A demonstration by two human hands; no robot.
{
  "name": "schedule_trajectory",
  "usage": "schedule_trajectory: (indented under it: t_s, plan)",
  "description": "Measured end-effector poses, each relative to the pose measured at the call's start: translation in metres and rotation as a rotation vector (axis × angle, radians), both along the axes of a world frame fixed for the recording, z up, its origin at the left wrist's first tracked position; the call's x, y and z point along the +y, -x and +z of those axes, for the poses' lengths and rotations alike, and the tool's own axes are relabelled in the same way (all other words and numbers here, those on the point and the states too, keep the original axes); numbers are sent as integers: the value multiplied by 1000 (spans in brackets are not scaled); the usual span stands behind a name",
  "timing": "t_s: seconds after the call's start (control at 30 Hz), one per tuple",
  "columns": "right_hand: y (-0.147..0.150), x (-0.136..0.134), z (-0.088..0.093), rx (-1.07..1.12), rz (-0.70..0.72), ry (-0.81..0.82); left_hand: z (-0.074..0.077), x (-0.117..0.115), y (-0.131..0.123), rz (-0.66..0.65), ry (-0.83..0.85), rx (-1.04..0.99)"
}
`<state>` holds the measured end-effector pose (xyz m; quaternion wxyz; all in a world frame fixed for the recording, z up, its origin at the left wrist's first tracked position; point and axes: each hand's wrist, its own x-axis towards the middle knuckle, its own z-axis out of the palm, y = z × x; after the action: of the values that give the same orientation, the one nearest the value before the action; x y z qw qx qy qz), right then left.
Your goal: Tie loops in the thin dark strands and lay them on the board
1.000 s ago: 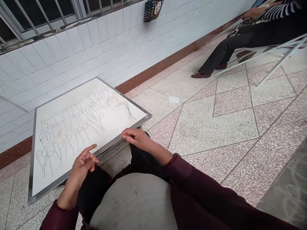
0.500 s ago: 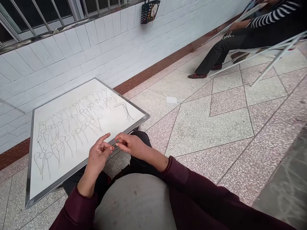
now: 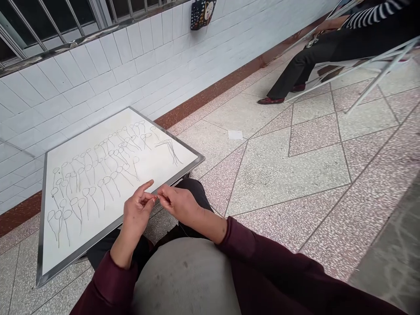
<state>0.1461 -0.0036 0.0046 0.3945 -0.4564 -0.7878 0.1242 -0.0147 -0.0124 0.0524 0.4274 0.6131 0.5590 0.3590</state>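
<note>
1. and here the fingertips meet; the left hand (image 3: 136,214) has thumb and a finger pressed together at the tips, one finger stretched out clear; the right hand (image 3: 182,205), knuckles up, pinches right against it;
2. what's in that pinch? a fine wire, i judge, gripped from both sides; it's too thin and covered to make out, right where the fingertips meet, by the table's near edge;
3. for good handling here, i'd say: tips only, light pressure; let the left brace while the right makes the small movements; keep that outstretched finger clear; a hard tug would likely kink something so thin;
4. just beneath, dark trousers (image 3: 193,190) and a pale grey garment front (image 3: 187,280); maroon cuffs sit back at the wrists, well off the pinch;
5. alongside, the metal-edged white table (image 3: 78,251), and look at those rows of looped wires (image 3: 106,180), tails fanning out; a small bundle of loose wires (image 3: 171,148) lies near the right corner, within easy reach;
6. farther out, a scrap of white paper (image 3: 235,134) on the terrazzo floor; beyond it, a seated person in a striped sleeve (image 3: 377,15); a patterned pouch (image 3: 202,14) hangs on the tiled wall (image 3: 131,57)
</note>
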Motion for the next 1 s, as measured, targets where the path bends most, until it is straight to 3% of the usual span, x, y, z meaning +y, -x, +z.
schedule_trajectory:
  t_s: [0.13, 0.4, 0.57, 0.8, 1.0]
  plan:
    - [5, -2, -5, 12, -21, -18, -1, 1, 3, -7, 27, -15]
    - [3, -1, -7, 272, 150, 148, -2, 2, 5, 44, 61, -189]
    - [4, -1, -7, 320, 153, 81, -3, 0, 4, 11, 24, -119]
    - [5, 0, -10, 360, 133, 97, -2, -5, -5, 68, -23, -191]
    - [2, 1, -12, 188, 149, -114, -1, -6, -5, 97, -4, -188]
